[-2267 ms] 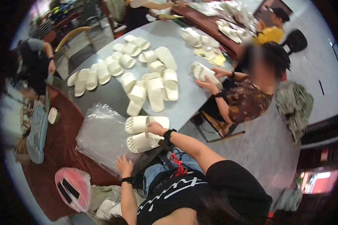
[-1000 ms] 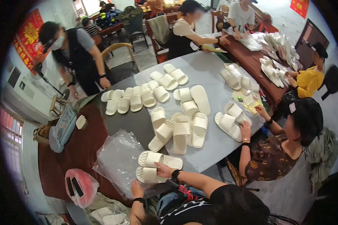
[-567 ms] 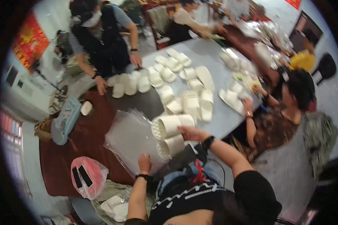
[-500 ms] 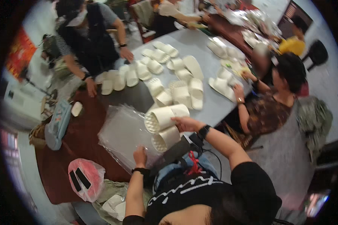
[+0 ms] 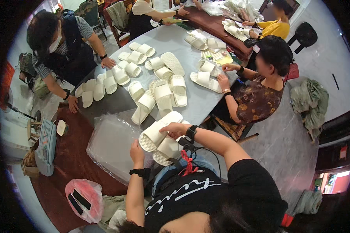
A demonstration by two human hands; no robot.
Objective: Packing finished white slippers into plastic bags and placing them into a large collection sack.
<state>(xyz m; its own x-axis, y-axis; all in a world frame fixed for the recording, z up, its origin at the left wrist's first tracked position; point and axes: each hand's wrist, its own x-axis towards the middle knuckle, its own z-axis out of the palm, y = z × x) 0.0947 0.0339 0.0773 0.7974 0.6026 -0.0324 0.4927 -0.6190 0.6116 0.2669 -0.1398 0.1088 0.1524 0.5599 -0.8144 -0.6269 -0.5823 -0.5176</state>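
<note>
A pair of cream slippers (image 5: 156, 134) is in my right hand (image 5: 175, 130), whose fingers wrap over the upper one's strap side; the second slipper (image 5: 167, 150) hangs just below it. My left hand (image 5: 137, 153) is raised beside the slippers' toe-side end, over the right edge of a stack of clear plastic bags (image 5: 112, 136). Its fingers look closed, but whether they pinch a bag is hidden. Beyond the held pair, several more cream slippers (image 5: 146, 105) lie in rows on the grey tabletop (image 5: 202, 112).
Across the table a masked person (image 5: 70, 50) leans with both hands on it. At the right a seated person (image 5: 260, 85) handles slippers. A pink plastic bag (image 5: 95, 194) with dark flat objects and a blue bag (image 5: 46, 147) lie on the brown cloth (image 5: 70, 163).
The slippers in my right hand have come slightly closer and left. My left hand has moved up and left, nearer the slippers. My view has shifted, and the seated person still handles slippers.
</note>
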